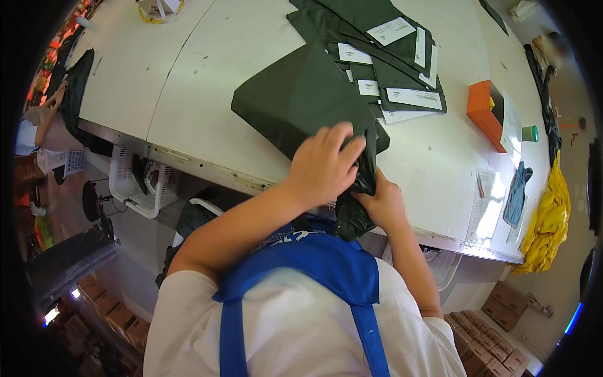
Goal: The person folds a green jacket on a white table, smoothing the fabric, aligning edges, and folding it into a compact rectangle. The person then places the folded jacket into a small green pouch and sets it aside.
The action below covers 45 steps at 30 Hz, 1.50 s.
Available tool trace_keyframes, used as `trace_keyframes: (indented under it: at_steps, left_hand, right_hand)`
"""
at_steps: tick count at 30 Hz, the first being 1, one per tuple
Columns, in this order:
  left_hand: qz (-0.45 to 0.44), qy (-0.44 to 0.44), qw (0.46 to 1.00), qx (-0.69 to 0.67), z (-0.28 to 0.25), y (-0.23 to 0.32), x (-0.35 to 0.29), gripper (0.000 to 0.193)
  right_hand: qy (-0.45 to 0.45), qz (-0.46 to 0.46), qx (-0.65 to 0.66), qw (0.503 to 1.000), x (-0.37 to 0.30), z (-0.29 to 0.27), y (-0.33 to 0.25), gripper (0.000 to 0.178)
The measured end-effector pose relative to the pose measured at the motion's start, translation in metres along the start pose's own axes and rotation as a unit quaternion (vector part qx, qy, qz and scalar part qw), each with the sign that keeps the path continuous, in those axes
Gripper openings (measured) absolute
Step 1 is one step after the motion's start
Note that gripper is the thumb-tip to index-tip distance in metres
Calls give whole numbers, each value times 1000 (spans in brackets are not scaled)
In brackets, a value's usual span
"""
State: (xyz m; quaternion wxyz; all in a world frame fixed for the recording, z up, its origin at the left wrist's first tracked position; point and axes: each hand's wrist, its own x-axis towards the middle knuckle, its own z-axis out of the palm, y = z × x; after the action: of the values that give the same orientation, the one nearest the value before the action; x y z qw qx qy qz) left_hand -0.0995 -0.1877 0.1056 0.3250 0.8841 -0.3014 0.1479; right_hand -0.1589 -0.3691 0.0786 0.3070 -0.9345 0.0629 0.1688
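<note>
A dark green piece of folded fabric [295, 94] lies on the table in front of me, its near right end gathered into a shiny, dark bunch [357, 210] that hangs past the table edge against my apron. My right hand [384, 202] grips this bunch from the right, thumb against the cloth. Over the bunch's left side is my left hand [328, 162], its fingers bent and apart, touching the fabric and slightly blurred. Just beyond lies an overlapping pile of flat dark green folded pieces [402, 78] with white paper labels [413, 97].
On the right stand an orange box [480, 110] and a green-ended roll [530, 133], near a blue cloth [517, 195] and paper sheets [480, 204]. Yellow fabric [546, 217] hangs off the right end. White baskets [144, 185] sit below the table edge. Another person's hand [59, 94] is far left.
</note>
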Motion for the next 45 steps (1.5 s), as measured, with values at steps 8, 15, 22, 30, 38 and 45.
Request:
trace_keyframes:
  at_steps: [8,15,22,30,38,45]
  left_hand:
    - [100,-63,988,-95,43,16,21,7]
    - [115,20,975,-189,3,-22,-34,57]
    - [-230,57,873,-427,63,-49,-75,83]
    - [-171,-48,904,-390,47,0,-71,67]
    - [-380,-210,487,-757,73,-72,-116,45]
    - [-448,-204,642,-588,64,-54,-75,87]
  right_hand:
    - [7,-67,-118,991,1,3,-8,47]
    - [159,66,462,870,-3,11,15,28]
    - [112,82,644,752,-1,-4,-3,33]
    - [153,73,593,788,19,-8,-3,26]
    - [165,18,281,945,55,37,37,53]
    - [175,-31,-84,981,59,27,47,39]
